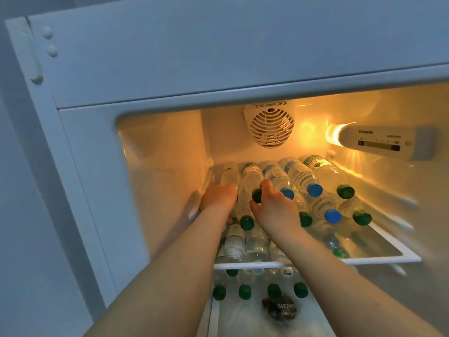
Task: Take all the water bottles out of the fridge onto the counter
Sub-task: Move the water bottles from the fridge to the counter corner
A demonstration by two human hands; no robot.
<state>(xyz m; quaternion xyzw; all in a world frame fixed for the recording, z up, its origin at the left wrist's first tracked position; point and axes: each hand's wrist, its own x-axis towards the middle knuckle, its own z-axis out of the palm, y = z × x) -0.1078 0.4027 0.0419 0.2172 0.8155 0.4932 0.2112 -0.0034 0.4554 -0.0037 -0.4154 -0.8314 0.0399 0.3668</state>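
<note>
Several clear water bottles with green and blue caps lie stacked on the glass shelf (398, 259) of the open fridge. My left hand (218, 199) grips the neck end of the top-left bottle (228, 175); its cap is hidden under my fingers. My right hand (273, 205) has thumb and fingers curled around the green cap (256, 195) of the neighbouring top-row bottle (251, 176). More top-row bottles lie to the right, one with a blue cap (314, 189) and one with a green cap (345, 191).
Below the shelf, more green-capped bottles (245, 291) lie in a row. A round fan grille (271, 128) sits on the back wall, and a control panel with a lit lamp (381, 141) on the right wall. The fridge's left wall is close to my left hand.
</note>
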